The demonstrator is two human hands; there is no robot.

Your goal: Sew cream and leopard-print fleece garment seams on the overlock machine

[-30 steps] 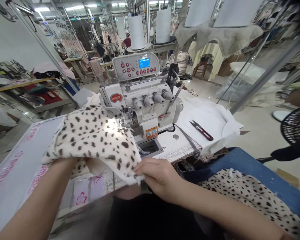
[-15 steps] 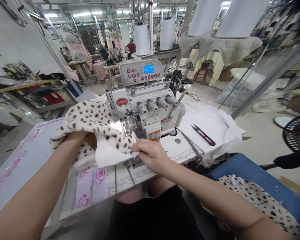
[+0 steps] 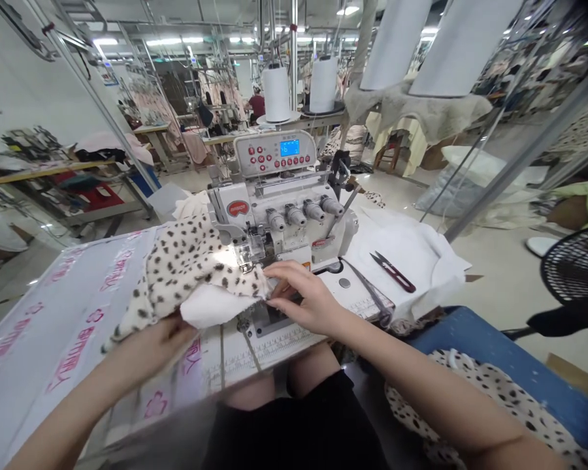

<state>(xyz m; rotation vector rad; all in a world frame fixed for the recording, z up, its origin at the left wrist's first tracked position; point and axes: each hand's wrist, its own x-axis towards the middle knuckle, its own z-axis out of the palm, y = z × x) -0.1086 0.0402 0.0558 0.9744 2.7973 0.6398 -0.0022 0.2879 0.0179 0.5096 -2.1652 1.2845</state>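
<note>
Cream plush fabric with dark spots (image 3: 191, 245) lies at the left of a white overlock sewing machine (image 3: 284, 215), its edge running up to the presser foot (image 3: 246, 266). A plain white underside (image 3: 213, 305) shows where the front edge turns over. My left hand (image 3: 169, 336) grips the fabric's lower left part; its fingertips are partly hidden under the cloth. At the fabric's right corner, just in front of the needle area, my right hand (image 3: 306, 297) has its bent fingers and thumb on the edge, with a gap between forefinger and thumb.
Thread snips (image 3: 392, 271) and dark tweezers (image 3: 367, 281) lie right of the machine, near white cloth (image 3: 421, 251). Thread cones (image 3: 277, 94) stand behind. More spotted fabric (image 3: 494, 398) rests by a blue surface (image 3: 451, 333). A black fan (image 3: 575, 264) is at far right.
My left hand has come out from inside the fabric and moved down to its lower edge. The spotted fabric has flattened out. My right hand's fingers have spread somewhat at the corner.
</note>
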